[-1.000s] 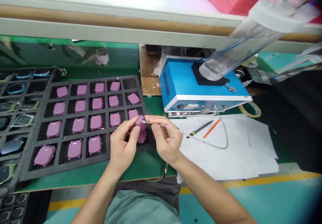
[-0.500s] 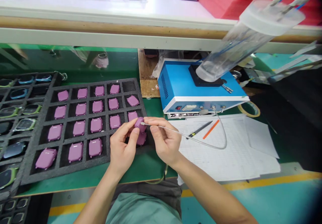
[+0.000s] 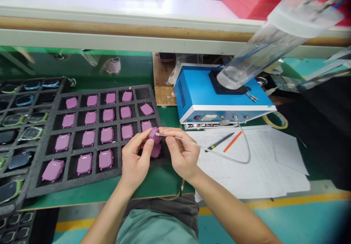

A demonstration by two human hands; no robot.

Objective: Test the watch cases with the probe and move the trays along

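Observation:
My left hand [image 3: 137, 160] is closed on a small purple watch case [image 3: 154, 136], thumb in front and fingers behind. Between the thumb and fingers of my right hand [image 3: 183, 152] is the metal end of a thin grey cable [image 3: 242, 161], whose tip meets the side of the case. Whether the tip is plugged in or only touching, I cannot tell. Both hands are over the right front of a dark foam tray [image 3: 82, 183], where more purple watch cases [image 3: 84, 163] lie one to a compartment. Another purple case [image 3: 156, 151] shows just below the held one.
The cable runs from a blue box [image 3: 230, 103] bearing a clear tube [image 3: 255, 54]. Papers [image 3: 246, 178], a pen [image 3: 219, 142] and an orange strip [image 3: 232, 141] lie at right, near a tape roll [image 3: 283, 121]. A second tray [image 3: 26, 171] with watches is at left; a shelf [image 3: 123, 37] crosses above.
The whole view has shifted slightly, so things appear a little further right. Both hands keep the same hold on the watch case and the cable end.

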